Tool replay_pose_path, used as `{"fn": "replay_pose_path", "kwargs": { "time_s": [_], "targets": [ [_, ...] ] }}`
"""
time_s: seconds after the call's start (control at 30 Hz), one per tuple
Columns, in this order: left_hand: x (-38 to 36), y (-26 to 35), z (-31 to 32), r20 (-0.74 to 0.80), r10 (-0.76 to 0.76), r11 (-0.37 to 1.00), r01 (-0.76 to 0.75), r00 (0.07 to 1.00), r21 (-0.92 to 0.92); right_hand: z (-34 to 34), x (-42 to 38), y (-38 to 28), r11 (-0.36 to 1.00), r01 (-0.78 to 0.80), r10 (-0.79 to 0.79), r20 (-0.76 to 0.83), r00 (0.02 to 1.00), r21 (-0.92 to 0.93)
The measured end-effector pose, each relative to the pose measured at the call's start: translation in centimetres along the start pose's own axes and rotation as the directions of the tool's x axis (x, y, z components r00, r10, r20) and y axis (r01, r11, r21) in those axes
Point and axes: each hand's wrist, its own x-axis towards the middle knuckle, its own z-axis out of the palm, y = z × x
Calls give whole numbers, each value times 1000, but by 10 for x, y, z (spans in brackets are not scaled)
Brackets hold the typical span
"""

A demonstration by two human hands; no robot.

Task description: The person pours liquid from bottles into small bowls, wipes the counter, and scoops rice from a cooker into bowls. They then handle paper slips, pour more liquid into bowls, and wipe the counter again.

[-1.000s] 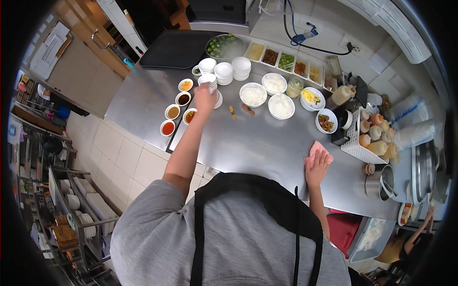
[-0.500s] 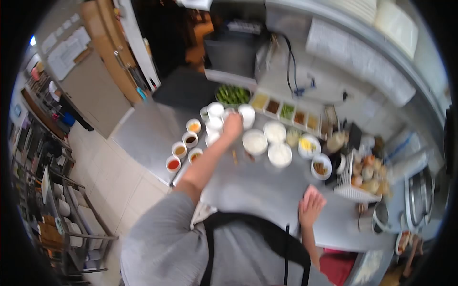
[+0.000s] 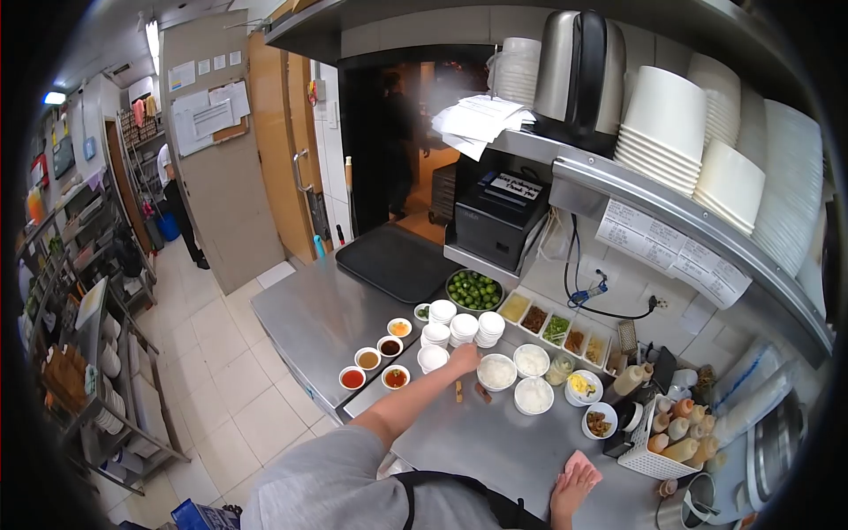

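My left hand (image 3: 464, 358) reaches across the counter with its fingers curled in, between the stacked white cups (image 3: 463, 329) and a white bowl of rice (image 3: 497, 372). Whatever its fingers may hold is hidden. Just in front of it lie two small brown pieces (image 3: 458, 392). Left of the stacks stand small cups of sauce, among them a red sauce (image 3: 352, 378) and a dark sauce (image 3: 389, 348). At the lower right, my right hand (image 3: 572, 491) rests on a pink cloth (image 3: 584, 468), fingers over it against the counter.
Behind the cups are a bowl of green limes (image 3: 475, 290) and a row of topping containers (image 3: 556, 329). Bowls of yellow food (image 3: 582, 386) and brown food (image 3: 600, 420) stand right. A white basket of bottles (image 3: 652, 458) sits beyond. A steel shelf (image 3: 671, 212) overhangs the back.
The view has tilted up, bringing the shelf into sight. My left hand has moved from over the stacked cups to their near right side. My right hand stays on the cloth.
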Motion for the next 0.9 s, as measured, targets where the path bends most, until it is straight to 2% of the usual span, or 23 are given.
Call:
{"fn": "replay_pose_path", "kwargs": {
  "time_s": [0.07,0.1,0.13,0.17,0.2,0.23,0.27,0.3,0.33,0.37,0.4,0.43,0.47,0.5,0.53,0.57,0.6,0.67,0.77,0.8,0.87,0.9],
  "targets": [
    [28,-30,44,106,-48,997,54,993,-57,-1,-1,1,1000,12,-13,-9,1000,-19],
    [41,-56,65,111,-50,996,57,993,-62,-1,0,0,1000,12,-12,0,1000,-12],
    [50,-84,85,135,237,968,-222,962,-117,-1,0,-1,1000,9,-9,11,1000,-7],
    [47,-96,101,144,505,859,-479,851,-181,1,1,1,1000,3,-3,23,1000,-19],
    [35,-58,64,322,578,740,-648,750,181,6,2,4,999,35,-36,-32,999,-17],
    [25,-53,56,154,681,699,-698,716,157,11,0,7,998,62,-63,-79,995,-17],
    [18,-42,48,219,616,734,-652,757,190,10,1,8,994,108,-111,-142,984,-28],
    [21,-38,56,310,459,806,-537,832,248,6,4,5,988,149,-154,-192,969,-43],
    [19,-52,67,55,627,760,-626,777,173,0,5,0,992,127,-129,-169,977,-27],
    [27,-62,78,159,417,888,-365,895,-279,-4,7,-4,995,101,-102,-139,985,-15],
    [16,-46,62,133,365,924,-341,921,-174,-5,7,-5,993,118,-119,-197,973,-19],
    [-3,-20,26,133,513,843,-527,848,104,-12,8,-10,998,61,-58,-149,987,19],
    [-7,-7,13,271,315,909,-371,910,189,-6,7,-5,995,97,-96,-176,980,-5],
    [-9,8,0,350,98,942,-200,932,270,-4,8,-5,997,75,-75,-141,987,-7],
    [-23,17,-2,38,-167,978,170,985,-120,-4,5,-3,998,56,-56,-115,992,-9],
    [-30,15,-4,-20,-114,991,112,993,-72,-7,0,-1,999,37,-39,-89,995,-24],
    [-38,20,-9,75,-150,988,146,986,54,-9,5,-5,1000,18,-19,-66,998,-16],
    [-64,24,-4,160,-78,974,41,984,222,-15,8,-12,1000,-1,0,-29,1000,-7],
    [-104,52,-4,205,-122,955,58,971,291,-21,9,-18,1000,-10,10,-10,1000,-25],
    [-108,54,3,209,-127,955,62,970,291,-20,10,-18,999,-15,18,46,999,-49],
    [-113,55,16,156,-118,958,72,981,276,-15,11,-21,997,-13,21,107,994,-72],
    [-117,55,21,157,-126,957,79,980,278,-9,11,-30,998,64,-62,76,995,-28]
  ]
}}
